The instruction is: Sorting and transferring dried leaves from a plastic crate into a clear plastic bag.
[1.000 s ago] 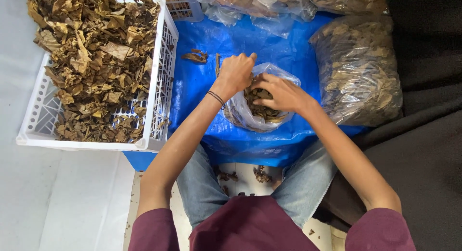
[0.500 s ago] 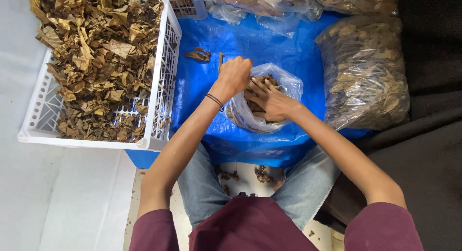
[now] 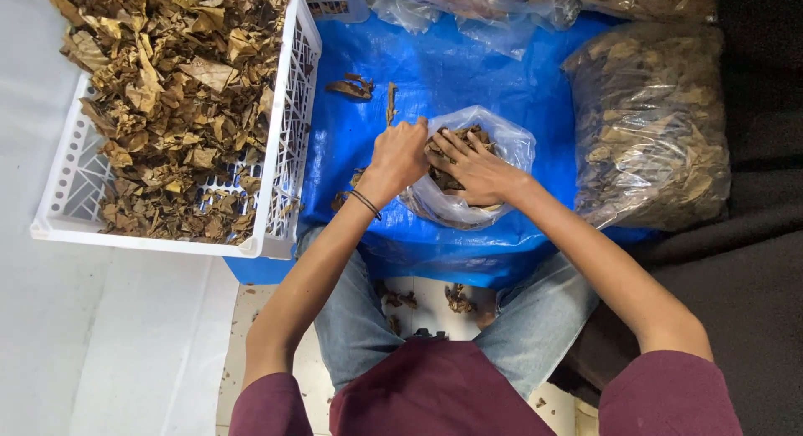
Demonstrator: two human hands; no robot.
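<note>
— On the blue tarp (image 3: 435, 76) before my knees sat the clear plastic bag (image 3: 468, 172) of dried brown leaves (image 3: 456, 143). How did it seem?

— Light, limp, slippery; the leaves brittle, I judged. My left hand (image 3: 400, 151) was clenched on its rim, the best hold. My right hand (image 3: 473, 164) lay fingers spread, pressing the leaves inside.

Blue tarp (image 3: 435, 76) carries white crate (image 3: 284, 151), leaf-filled bags (image 3: 648, 126), loose leaf scraps (image 3: 351, 87).
</note>
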